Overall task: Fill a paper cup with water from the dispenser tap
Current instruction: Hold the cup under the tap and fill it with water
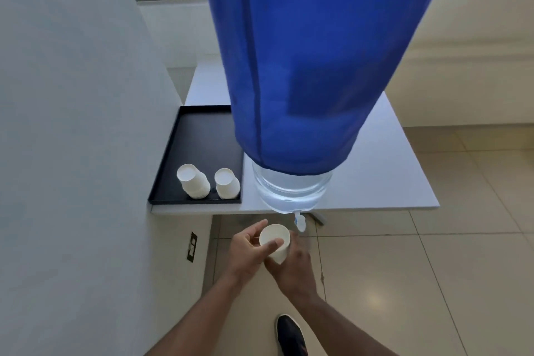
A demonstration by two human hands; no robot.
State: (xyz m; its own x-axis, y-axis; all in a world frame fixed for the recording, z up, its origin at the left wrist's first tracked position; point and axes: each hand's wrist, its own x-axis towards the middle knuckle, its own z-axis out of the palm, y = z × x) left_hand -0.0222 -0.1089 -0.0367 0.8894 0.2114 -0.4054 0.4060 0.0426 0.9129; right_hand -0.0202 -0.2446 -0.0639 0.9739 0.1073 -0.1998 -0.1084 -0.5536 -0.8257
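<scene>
A white paper cup point(274, 235) is held below the table edge, its empty mouth tilted toward me. My left hand point(248, 251) grips its left side, thumb across the rim. My right hand point(294, 266) wraps the cup's base and right side from below. The small white and blue dispenser tap point(300, 222) juts out just above and to the right of the cup, apart from it. The tap hangs from a clear water bottle point(291, 191) draped in a blue cloth cover point(303, 61).
A white table point(390, 170) carries the bottle. A black tray point(199, 136) on its left holds two stacks of upturned paper cups point(193, 180) point(226, 182). A white wall point(72, 124) stands at left, with a black socket point(192, 246). My dark shoe point(290, 335) rests on tiled floor.
</scene>
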